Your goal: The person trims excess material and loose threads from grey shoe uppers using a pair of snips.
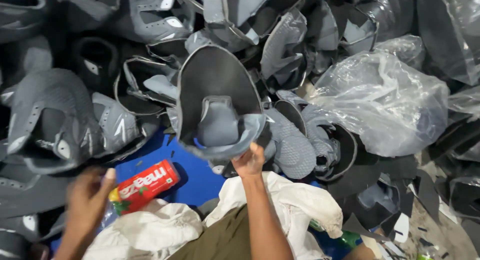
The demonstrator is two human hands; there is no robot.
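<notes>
My right hand [248, 161] grips the lower edge of a grey shoe upper [215, 97], lifted with its black inner lining and grey tongue facing me. My left hand [86, 202] is blurred at the lower left, fingers apart, holding nothing, just beside a plastic bottle with a red label [145, 182] lying on a blue surface [197, 177]. Piles of similar grey shoe uppers [55, 115] surround both hands.
A crumpled clear plastic bag [385, 100] lies at the right. White cloth [295, 202] rests over my lap at the bottom. Black offcuts [360, 177] and small scraps litter the floor at the lower right. More uppers fill the top of the view.
</notes>
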